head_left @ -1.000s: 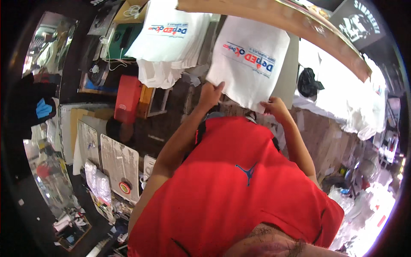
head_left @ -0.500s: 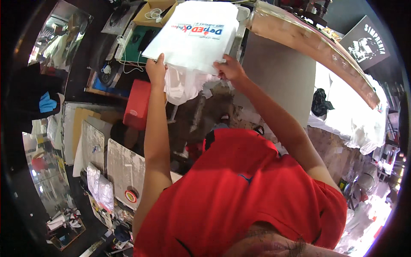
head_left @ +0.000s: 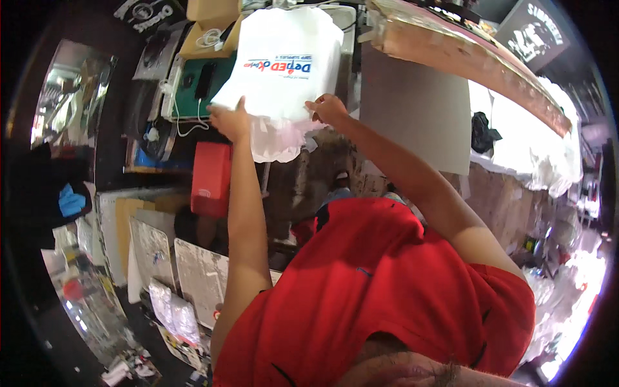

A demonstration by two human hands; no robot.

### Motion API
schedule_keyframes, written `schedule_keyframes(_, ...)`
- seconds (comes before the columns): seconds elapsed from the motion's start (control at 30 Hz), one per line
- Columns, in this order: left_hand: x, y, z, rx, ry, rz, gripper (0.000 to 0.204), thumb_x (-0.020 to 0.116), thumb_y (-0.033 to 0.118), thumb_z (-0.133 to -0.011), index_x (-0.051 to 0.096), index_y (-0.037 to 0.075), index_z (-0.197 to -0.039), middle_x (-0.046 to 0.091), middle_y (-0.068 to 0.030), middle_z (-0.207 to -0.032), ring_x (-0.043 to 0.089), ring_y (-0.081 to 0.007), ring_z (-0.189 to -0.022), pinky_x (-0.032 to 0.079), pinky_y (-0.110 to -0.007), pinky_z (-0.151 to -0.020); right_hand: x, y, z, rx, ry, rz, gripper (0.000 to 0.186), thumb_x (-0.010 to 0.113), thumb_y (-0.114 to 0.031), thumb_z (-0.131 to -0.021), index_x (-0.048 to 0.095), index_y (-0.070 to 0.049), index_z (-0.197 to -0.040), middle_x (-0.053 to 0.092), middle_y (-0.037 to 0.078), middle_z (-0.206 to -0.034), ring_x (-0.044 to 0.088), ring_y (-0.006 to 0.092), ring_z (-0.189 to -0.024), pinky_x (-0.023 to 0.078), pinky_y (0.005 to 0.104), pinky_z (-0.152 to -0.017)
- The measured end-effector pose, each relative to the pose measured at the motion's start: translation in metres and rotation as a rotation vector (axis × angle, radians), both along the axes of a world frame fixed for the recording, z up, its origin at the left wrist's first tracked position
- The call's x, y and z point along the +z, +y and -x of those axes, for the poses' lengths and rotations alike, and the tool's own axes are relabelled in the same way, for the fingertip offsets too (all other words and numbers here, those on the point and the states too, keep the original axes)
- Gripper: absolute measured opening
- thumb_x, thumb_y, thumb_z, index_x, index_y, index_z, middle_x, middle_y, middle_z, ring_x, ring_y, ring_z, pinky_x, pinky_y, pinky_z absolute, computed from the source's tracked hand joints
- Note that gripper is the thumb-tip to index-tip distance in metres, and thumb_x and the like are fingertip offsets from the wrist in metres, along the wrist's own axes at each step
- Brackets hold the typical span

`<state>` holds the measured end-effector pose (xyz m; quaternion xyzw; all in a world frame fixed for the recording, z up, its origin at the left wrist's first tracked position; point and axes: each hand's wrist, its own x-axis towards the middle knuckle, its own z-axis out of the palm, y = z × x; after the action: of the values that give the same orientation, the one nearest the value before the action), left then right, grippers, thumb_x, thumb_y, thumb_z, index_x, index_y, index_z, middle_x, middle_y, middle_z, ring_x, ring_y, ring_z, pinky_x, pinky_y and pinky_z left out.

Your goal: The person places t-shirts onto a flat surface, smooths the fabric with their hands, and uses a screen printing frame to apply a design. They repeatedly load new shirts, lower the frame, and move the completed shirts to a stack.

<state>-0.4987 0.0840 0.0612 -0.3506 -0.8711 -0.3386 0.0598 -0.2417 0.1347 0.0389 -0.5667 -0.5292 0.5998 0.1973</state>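
Observation:
A stack of flat white pieces (head_left: 284, 48), which look like fabric bags, lies ahead of me with red and blue print on the top one. At its near left corner, my left hand (head_left: 231, 122) is closed on the edge, thumb on top; its other fingers are partly hidden. My right hand (head_left: 330, 108) pinches the near right edge between thumb and fingers. Thin, whitish see-through plastic (head_left: 277, 147) hangs below the near edge, between my hands.
Left of the stack are a green surface (head_left: 222, 71) with a dark phone (head_left: 205, 80) and white cable, and an open cardboard box (head_left: 209, 22). A red box (head_left: 211, 177) stands by my left forearm. To the right are a grey board (head_left: 412, 109) and a long tape-wrapped cardboard piece (head_left: 464, 61).
The view has shifted a little. My right hand has moved left along the near edge, and the fingers of my left hand have turned outward. The stack's top piece looks more rumpled.

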Motion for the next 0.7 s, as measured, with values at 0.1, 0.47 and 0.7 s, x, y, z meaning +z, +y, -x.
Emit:
schedule_keyframes(0.1,0.002,-0.007,-0.014,0.05,0.036,-0.141,0.087,0.082,0.038,-0.081,0.041,-0.009,-0.141,0.05,-0.0296,-0.136,0.043,-0.0492,-0.129,0.04,-0.057,-0.103,-0.012,-0.014,-0.033,0.071,-0.028,-0.083,0.04,0.072,-0.033,-0.093,0.063,0.003,-0.105,0.068,0.008,-0.068,0.059,0.0118,-0.054,0.046,0.0296,-0.049)
schedule_keyframes(0.47,-0.091,-0.019,0.005,-0.328,0.592,0.222,0.036,0.051,0.042,-0.102,0.066,0.026,-0.131,0.053,-0.0113,-0.147,0.034,-0.0472,-0.141,0.024,-0.059,-0.116,0.037,-0.117,-0.378,-0.475,-0.034,-0.093,0.031,0.07,-0.03,-0.092,0.069,-0.004,-0.108,0.071,0.004,-0.085,0.064,0.0107,-0.072,0.05,0.0272,-0.062)
schedule_keyframes(0.7,-0.045,-0.017,-0.053,-0.229,0.577,0.241,0.049,0.044,0.045,-0.105,0.063,0.008,-0.131,0.05,-0.0345,-0.14,0.043,-0.0448,-0.137,0.031,-0.056,-0.112,-0.069,-0.163,-0.598,-0.955,-0.49,-0.224,0.019,0.072,-0.02,-0.084,0.072,-0.003,-0.093,0.071,0.008,-0.077,0.068,0.017,-0.072,0.054,0.0304,-0.071)
